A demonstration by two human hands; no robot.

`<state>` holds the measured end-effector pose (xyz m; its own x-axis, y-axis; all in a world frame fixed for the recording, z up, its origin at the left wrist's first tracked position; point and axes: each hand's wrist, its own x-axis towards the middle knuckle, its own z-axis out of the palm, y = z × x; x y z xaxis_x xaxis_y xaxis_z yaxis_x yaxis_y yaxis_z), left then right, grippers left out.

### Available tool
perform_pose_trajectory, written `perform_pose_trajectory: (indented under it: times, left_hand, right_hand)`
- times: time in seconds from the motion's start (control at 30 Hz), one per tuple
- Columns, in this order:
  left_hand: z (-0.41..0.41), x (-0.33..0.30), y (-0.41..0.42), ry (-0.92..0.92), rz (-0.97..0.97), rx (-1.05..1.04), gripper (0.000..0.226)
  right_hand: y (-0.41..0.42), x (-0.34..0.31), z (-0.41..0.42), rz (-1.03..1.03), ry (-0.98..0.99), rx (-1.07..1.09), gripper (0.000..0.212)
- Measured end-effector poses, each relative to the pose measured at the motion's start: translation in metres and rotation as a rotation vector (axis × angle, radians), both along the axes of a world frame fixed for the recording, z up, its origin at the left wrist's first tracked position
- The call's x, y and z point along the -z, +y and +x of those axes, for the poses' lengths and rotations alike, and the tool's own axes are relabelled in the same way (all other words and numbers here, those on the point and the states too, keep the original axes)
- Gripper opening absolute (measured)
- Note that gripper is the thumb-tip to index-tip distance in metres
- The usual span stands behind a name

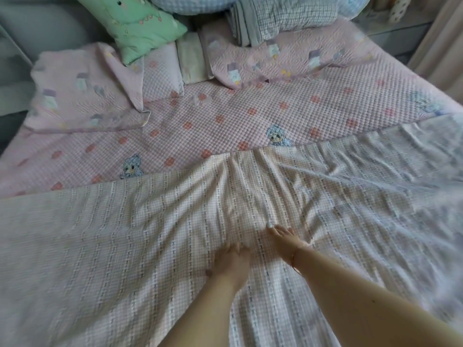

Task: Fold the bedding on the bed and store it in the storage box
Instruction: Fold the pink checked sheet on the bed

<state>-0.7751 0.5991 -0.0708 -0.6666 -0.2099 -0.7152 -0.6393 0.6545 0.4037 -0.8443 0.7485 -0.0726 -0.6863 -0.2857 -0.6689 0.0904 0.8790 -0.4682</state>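
- Both hands press flat on the checked blanket: left hand, right hand, fingers straight, gripping nothing.
- Two pink pillows lie behind.

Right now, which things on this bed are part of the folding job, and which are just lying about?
Job:
checked blanket, spread wrinkled across the near bed
left hand and right hand, both on the blanket

Lying about:
green cushion
pink pillows
folded grey plaid quilt
pink quilted bed cover

No storage box is in view.
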Motion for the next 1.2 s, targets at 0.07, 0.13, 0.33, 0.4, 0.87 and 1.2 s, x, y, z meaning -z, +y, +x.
perform_pose_trajectory:
  times: [0.07,0.13,0.33,0.4,0.87,1.2]
  left_hand:
    - [0.036,-0.007,0.003,-0.046,-0.026,-0.016,0.06]
    - [0.073,-0.02,0.003,-0.073,-0.072,0.008,0.05]
    - [0.145,-0.096,0.001,-0.063,0.058,-0.195,0.048]
    - [0.161,-0.122,-0.006,-0.065,0.042,-0.17,0.051]
    - [0.294,-0.353,-0.039,0.384,0.171,-0.423,0.038]
    - [0.38,-0.426,-0.041,0.68,0.325,-0.552,0.028]
  right_hand:
    - [0.012,0.006,0.033,0.044,-0.016,-0.039,0.056]
    - [0.02,0.0,0.067,0.093,-0.007,-0.097,0.059]
    - [0.014,-0.077,0.135,0.046,-0.082,0.067,0.048]
    - [0.008,-0.111,0.155,-0.018,-0.078,0.186,0.049]
    - [-0.063,-0.267,0.245,-0.593,-0.043,0.519,0.06]
    - [-0.046,-0.411,0.342,-0.913,0.192,0.542,0.054]
